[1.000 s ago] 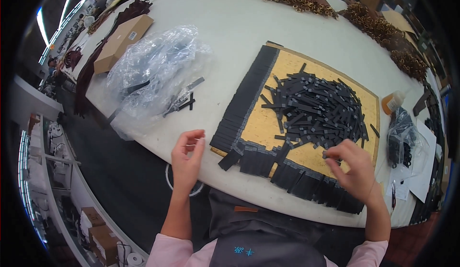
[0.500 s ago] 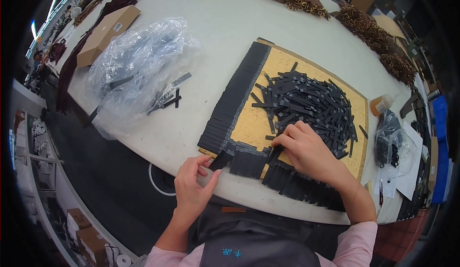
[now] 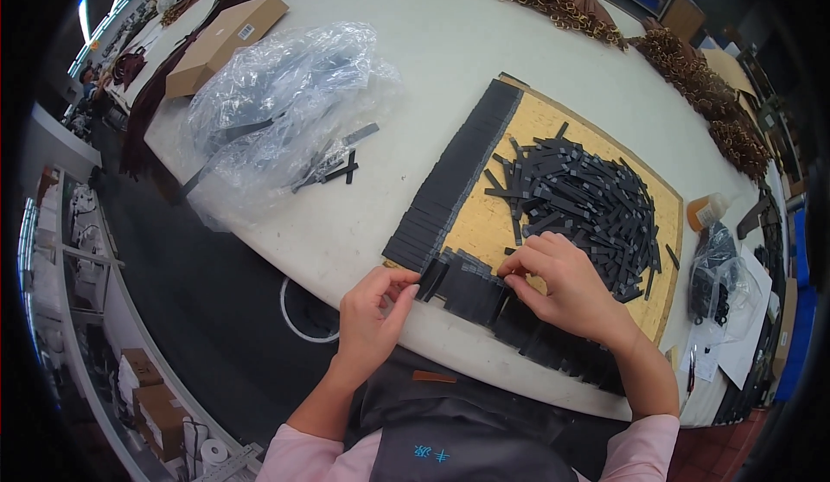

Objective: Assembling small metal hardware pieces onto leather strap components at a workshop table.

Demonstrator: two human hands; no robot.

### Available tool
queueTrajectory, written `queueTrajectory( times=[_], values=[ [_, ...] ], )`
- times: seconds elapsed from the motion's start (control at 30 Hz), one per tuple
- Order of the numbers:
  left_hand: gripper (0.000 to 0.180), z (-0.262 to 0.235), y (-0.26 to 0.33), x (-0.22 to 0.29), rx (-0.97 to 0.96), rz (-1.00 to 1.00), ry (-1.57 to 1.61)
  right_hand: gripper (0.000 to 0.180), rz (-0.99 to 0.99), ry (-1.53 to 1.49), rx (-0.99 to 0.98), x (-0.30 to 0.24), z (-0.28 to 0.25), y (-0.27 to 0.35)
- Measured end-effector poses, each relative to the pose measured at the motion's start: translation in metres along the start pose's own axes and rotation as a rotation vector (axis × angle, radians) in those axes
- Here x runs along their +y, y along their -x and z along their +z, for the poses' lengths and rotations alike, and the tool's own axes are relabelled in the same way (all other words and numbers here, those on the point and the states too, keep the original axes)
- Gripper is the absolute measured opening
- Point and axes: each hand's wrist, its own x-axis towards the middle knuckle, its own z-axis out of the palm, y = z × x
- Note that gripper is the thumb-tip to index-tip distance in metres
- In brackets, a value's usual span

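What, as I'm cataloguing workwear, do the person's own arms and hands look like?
The left hand and right hand wear no gloves. The forearms are bare below pale pink sleeves. A dark grey apron with bright blue lettering is worn too.

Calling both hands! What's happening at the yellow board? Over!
Left hand at a black strip, grip unclear. Right hand at near row of strips. Loose strip pile just beyond, on yellow board.

The bare right hand (image 3: 562,283) covers part of the flat yellow board (image 3: 480,218); whether its fingertips (image 3: 505,271) hold anything, I cannot tell from here. Crumpled clear plastic sheeting (image 3: 333,67) partly veils dark pieces (image 3: 249,129).
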Motion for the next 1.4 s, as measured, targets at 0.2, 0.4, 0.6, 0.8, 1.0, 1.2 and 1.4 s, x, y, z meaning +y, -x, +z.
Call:
queueTrajectory(
  times=[0.2,0.4,0.6,0.8,1.0,1.2,1.4],
  values=[
    [0.012,-0.016,-0.028,-0.015,0.149,0.0,0.025,0.017,-0.207,-0.016,0.091,-0.016,0.035,-0.033],
    [0.018,-0.018,-0.052,-0.012,0.017,0.024,-0.238,0.018,-0.235,0.037,0.082,-0.018,0.049,-0.053],
    [0.025,-0.001,-0.071,-0.009,0.031,0.045,-0.418,0.018,-0.186,0.061,0.087,-0.022,0.052,-0.058],
    [0.033,0.009,-0.084,-0.019,0.037,0.182,-0.637,0.027,-0.164,0.142,0.132,-0.022,0.055,-0.061],
    [0.029,0.004,-0.085,-0.026,0.04,0.288,-0.496,0.041,-0.124,0.161,0.151,-0.017,0.056,-0.06],
    [0.028,0.003,-0.083,-0.028,0.052,0.331,-0.448,0.046,-0.087,0.178,0.13,-0.019,0.051,-0.058],
    [0.027,0.004,-0.083,-0.027,0.067,0.371,-0.472,0.051,-0.129,0.24,0.165,-0.016,0.052,-0.056]
  ],
)
